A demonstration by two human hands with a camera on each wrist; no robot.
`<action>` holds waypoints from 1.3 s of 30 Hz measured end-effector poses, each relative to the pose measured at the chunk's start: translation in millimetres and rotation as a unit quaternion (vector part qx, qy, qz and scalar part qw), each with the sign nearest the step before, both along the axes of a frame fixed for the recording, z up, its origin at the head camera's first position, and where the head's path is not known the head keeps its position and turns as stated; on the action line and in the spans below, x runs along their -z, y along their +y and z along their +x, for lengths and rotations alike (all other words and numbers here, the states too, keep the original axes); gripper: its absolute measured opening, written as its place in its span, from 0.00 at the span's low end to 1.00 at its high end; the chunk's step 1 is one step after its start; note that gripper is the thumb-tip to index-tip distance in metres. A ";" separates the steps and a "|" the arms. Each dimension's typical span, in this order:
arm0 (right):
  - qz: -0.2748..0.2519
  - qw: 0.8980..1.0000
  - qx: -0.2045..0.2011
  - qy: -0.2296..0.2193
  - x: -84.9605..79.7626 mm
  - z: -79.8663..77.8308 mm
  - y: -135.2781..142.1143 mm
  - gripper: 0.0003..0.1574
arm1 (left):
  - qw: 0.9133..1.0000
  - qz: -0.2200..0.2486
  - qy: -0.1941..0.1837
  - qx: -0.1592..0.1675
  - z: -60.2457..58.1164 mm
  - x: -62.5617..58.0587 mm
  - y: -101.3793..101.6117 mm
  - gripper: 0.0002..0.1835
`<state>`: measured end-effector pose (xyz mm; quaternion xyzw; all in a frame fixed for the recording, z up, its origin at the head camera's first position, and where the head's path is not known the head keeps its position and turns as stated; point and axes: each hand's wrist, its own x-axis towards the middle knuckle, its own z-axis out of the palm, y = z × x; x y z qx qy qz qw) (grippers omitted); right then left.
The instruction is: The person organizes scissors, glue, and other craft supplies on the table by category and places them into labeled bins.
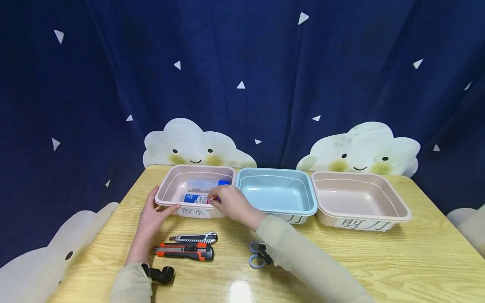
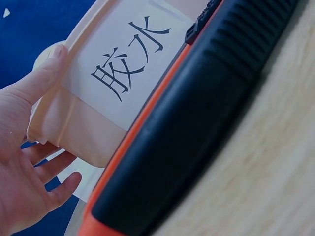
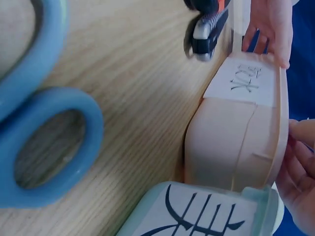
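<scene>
My left hand grips the front left corner of the pink bin, thumb on the rim and fingers below it. The bin's label reads 胶水. Inside, a blue-and-white glue stick lies along the front wall. My right hand reaches over the rim, its curled fingertips pinching the stick's right part, which they partly hide. Behind it rests a clear glue bottle with a blue cap. In the right wrist view, the rim hides what the right fingers touch.
An orange-and-black utility knife and a grey-and-white one lie before the bin. Blue-handled scissors lie partly beneath my right wrist. A light blue bin and a beige bin, labelled 剪刀, stand to the right.
</scene>
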<state>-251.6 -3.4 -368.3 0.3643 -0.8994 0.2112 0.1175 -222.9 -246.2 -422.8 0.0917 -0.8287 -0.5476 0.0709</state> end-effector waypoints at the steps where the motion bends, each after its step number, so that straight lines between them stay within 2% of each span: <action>1: -0.004 1.000 -0.004 0.001 -0.1 2.6 0.3 0.06 | 1.000 0.001 0.000 0.000 0.0 0.2 0.1 0.56; 6: -0.017 1.000 -0.018 0.007 0.1 14.2 1.0 0.06 | 1.000 0.005 0.004 0.000 0.5 0.9 0.4 0.56; 14: -0.013 0.999 -0.039 -0.011 6.2 29.6 0.0 0.07 | 1.000 -0.001 0.004 0.003 -0.6 1.0 0.0 0.56; 25: 0.048 0.994 -0.087 -0.039 20.5 50.6 -8.1 0.18 | 1.000 -0.011 0.003 -0.001 -0.3 0.5 0.7 0.55; 30: 0.079 0.992 -0.081 -0.063 27.0 59.9 -14.2 0.24 | 1.000 -0.007 0.001 0.005 0.3 -1.6 1.2 0.55; 39: 0.128 0.987 -0.064 -0.070 36.8 68.5 -24.4 0.31 | 1.000 -0.010 0.001 -0.002 2.1 -1.3 1.2 0.55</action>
